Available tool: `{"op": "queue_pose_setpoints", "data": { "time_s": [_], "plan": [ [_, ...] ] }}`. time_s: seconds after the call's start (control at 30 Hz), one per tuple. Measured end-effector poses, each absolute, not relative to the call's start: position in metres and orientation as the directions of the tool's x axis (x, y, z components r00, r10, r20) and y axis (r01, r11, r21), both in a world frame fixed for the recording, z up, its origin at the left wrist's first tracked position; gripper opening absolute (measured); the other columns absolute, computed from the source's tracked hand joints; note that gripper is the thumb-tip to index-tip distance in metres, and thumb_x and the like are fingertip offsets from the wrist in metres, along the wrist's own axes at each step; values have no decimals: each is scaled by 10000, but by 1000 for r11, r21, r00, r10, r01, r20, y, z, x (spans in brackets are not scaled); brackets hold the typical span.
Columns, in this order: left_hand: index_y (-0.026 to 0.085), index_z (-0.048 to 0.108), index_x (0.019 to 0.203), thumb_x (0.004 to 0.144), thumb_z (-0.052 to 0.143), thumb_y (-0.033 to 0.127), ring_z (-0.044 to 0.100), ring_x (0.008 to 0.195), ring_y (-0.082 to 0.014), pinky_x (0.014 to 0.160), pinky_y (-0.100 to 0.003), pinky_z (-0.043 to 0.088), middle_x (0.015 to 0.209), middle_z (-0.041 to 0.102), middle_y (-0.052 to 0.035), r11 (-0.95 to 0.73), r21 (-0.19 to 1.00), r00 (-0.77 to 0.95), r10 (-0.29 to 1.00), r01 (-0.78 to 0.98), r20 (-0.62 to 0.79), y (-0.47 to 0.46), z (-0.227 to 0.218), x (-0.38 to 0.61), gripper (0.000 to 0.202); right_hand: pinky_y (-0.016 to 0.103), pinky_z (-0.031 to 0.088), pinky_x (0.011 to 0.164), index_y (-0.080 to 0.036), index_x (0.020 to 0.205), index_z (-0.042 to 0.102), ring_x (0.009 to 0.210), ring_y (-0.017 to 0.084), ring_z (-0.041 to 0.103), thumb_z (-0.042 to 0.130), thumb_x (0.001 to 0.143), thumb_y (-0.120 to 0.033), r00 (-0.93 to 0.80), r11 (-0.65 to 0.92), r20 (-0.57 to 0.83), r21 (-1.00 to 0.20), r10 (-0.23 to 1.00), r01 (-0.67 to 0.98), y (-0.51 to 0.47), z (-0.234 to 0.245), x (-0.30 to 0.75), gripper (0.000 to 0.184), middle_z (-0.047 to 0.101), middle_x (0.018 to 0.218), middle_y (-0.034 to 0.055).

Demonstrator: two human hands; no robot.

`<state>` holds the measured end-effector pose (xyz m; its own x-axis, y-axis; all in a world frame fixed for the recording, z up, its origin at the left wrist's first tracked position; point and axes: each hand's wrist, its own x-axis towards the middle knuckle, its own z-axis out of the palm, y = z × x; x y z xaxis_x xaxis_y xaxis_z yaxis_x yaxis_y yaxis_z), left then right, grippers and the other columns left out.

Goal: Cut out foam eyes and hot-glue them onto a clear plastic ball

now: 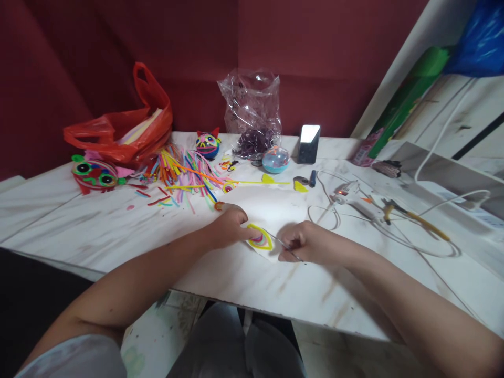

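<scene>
Yellow-edged piece (265,241) matt; thin tool (280,242) shiny metal; tabletop (220,273) smooth, marble-patterned; red bag (156,132) glossy plastic.

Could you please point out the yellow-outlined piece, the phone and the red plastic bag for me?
Yellow-outlined piece (263,240), head view: the area inside its outline.
Phone (307,150), head view: the dark lower part of its front.
Red plastic bag (154,138), head view: its side wall.

Falls bright on the white marble-patterned tabletop (252,283) in front of the black rectangular phone (308,153); glares white across its upper screen, glints off the clear plastic bag (252,94) to its left, dims over the dark red cloth (315,63) behind. Casts soft shadows around the bare right hand (301,240) in front. Blurs slightly there; stretches toward the edges.
</scene>
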<state>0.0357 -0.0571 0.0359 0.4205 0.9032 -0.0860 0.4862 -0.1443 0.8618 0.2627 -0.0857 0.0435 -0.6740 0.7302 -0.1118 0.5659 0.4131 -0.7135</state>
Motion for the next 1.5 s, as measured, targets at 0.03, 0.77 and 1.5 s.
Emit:
{"op": "queue_pose_setpoints", "data": {
  "time_s": [0.03, 0.77, 1.5],
  "plan": [
    [143, 592, 522, 548, 744, 375, 564, 658, -169, 602, -244, 446, 523, 526, 23, -162, 857, 428, 901, 488, -74, -56, 37, 36, 278, 247, 257, 497, -196, 524, 315, 531, 80, 297, 644, 740, -387, -675, 412, -105, -721, 730, 557, -86, 44, 263, 437, 325, 564, -64],
    [159, 575, 482, 546, 734, 400, 520, 607, -156, 549, -245, 367, 511, 474, 27, -177, 847, 439, 896, 501, -72, -61, 40, 38, 295, 243, 257, 498, -189, 524, 349, 525, 74, 301, 640, 739, -419, -681, 397, -123, -733, 722, 552, -86, 43, 262, 429, 328, 561, -64],
    [162, 506, 484, 587, 692, 393, 389, 515, -101, 477, -243, 247, 508, 401, 55, -167, 748, 467, 859, 642, -209, -68, 40, 40, 314, 235, 242, 502, -191, 518, 329, 525, 79, 295, 612, 730, -361, -668, 442, -102, -675, 737, 591, -92, 41, 254, 392, 337, 539, -60]
  ]
}}
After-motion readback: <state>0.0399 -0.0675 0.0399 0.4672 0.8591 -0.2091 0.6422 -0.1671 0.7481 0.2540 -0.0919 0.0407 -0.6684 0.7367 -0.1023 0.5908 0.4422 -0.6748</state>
